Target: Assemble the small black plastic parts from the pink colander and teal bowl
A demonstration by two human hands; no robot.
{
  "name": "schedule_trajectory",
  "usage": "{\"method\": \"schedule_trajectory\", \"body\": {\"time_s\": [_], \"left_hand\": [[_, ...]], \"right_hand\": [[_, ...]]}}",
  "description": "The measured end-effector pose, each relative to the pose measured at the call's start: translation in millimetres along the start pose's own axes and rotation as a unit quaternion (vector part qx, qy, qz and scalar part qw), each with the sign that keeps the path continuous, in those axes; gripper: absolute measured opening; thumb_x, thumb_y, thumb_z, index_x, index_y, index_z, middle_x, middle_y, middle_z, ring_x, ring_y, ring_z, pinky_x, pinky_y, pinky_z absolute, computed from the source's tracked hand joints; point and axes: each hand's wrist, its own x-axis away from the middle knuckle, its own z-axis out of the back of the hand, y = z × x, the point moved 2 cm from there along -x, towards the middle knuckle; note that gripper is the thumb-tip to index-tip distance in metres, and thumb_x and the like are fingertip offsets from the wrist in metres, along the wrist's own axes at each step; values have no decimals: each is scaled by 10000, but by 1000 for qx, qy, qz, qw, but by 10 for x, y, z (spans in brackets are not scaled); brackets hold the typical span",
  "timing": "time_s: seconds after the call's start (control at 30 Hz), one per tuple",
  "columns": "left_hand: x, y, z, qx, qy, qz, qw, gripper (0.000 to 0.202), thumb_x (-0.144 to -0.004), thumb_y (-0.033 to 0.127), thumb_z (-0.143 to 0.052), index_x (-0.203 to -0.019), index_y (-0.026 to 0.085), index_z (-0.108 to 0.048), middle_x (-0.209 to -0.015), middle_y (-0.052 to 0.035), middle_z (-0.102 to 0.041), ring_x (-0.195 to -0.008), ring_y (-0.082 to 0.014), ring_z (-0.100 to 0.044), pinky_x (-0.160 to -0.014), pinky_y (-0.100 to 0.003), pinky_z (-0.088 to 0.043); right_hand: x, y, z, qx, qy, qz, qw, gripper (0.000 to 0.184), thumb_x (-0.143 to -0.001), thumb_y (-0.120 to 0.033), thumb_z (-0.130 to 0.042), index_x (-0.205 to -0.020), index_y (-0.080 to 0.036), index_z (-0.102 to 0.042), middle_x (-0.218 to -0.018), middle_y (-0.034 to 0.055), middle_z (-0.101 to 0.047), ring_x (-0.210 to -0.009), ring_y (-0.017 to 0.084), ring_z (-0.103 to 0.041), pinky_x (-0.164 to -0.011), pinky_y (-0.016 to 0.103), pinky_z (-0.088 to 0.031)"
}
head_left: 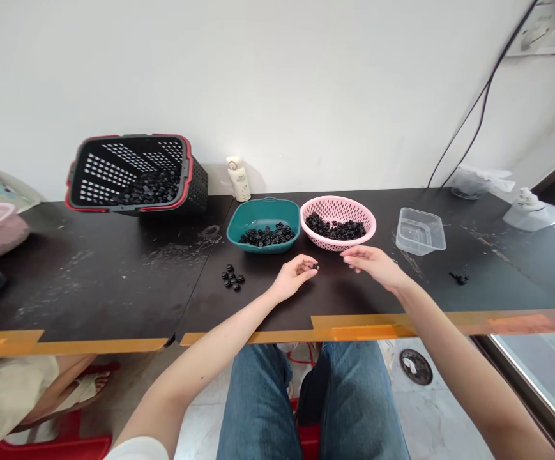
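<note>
My left hand point(294, 278) pinches a small black part point(315, 266) between thumb and fingertips, above the dark table. To its right, my right hand point(372, 263) is held in front of the pink basket with its fingers drawn together; whether anything tiny is between them I cannot make out. Black round parts fill the bottom of the teal basin point(239, 220), which stands behind my left hand. More black pieces lie in the pink basket point(370, 220). On the table left of my left hand sits a small group of black round parts point(232, 278).
A black-and-red crate point(195, 185) holding black parts stands at the back left, beside a cream bottle point(239, 180). Toward the right are a clear plastic tub point(421, 239) and black scraps point(459, 278). Orange tape point(354, 329) lines the front edge. Another person's leg point(57, 383) shows at lower left.
</note>
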Motion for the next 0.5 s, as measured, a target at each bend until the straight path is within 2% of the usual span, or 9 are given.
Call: {"method": "schedule_trajectory", "body": {"time_s": [0.1, 0.2, 0.37, 0.5], "left_hand": [[-20, -37, 27, 67, 11, 13, 998, 273, -754, 276, -698, -976, 145, -609, -951, -68, -663, -857, -145, -606, -834, -295, -453], [-41, -85, 66, 129, 38, 32, 990, 283, -712, 263, -735, -938, 143, -613, -938, -61, -673, -866, -148, -617, -864, -320, -454], [-68, -119, 93, 155, 66, 61, 984, 292, -652, 230, -778, -879, 137, -618, -878, -37, -676, -806, -117, -610, -822, -281, -451], [-73, -96, 77, 142, 62, 67, 986, 296, -649, 241, -779, -879, 134, -626, -835, -23, -661, -742, -98, -584, -756, -255, -448]], "right_hand": [[-168, -121, -372, -32, -28, 66, 997, 323, -715, -425, -691, -931, -186, -707, -816, 48, -678, -709, 160, -598, -674, 320, -509], [-279, -110, -589, -53, -24, 127, 990, 285, -749, -402, -670, -952, -205, -701, -879, 47, -692, -761, 176, -635, -756, 361, -530], [-231, 1, -629, 21, 57, 188, 980, 252, -772, -341, -669, -985, -207, -679, -887, 56, -697, -799, 193, -657, -776, 360, -547], [-175, -16, -595, 75, 59, 215, 972, 231, -781, -326, -660, -976, -202, -659, -869, 55, -699, -779, 193, -662, -766, 359, -555]]}}
